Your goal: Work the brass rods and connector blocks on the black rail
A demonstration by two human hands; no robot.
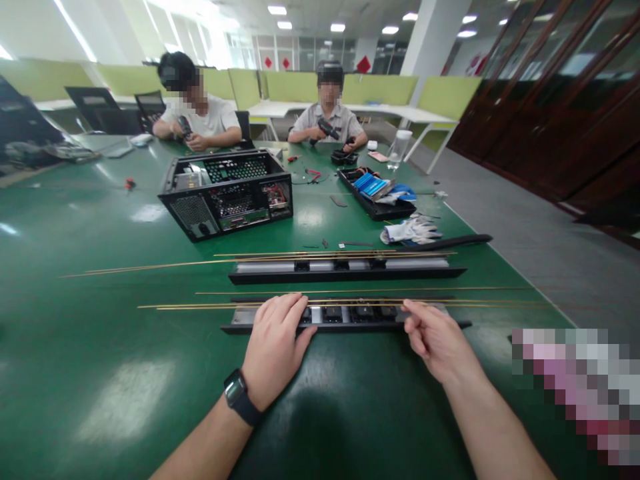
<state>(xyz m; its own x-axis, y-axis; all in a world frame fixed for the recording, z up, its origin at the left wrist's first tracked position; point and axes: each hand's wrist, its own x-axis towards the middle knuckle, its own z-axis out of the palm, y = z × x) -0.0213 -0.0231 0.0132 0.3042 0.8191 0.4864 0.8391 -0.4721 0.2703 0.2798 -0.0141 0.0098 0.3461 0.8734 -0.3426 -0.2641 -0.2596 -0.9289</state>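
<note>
A long black power-strip housing (350,319) lies across the green table (100,373) right in front of me, with thin brass rods (210,306) laid along its top. My left hand (274,347), a black watch on its wrist, rests flat on the housing's left part. My right hand (436,337) pinches a brass rod at the housing's right end. A second black housing (347,270) lies just beyond, with more brass rods (150,267) on it.
An open black computer case (227,192) stands behind the housings. A black tray (376,193) with blue parts, white gloves (411,231) and a clear bottle (399,148) lie to the right. Two people sit across the table holding tools. The table edge runs down the right.
</note>
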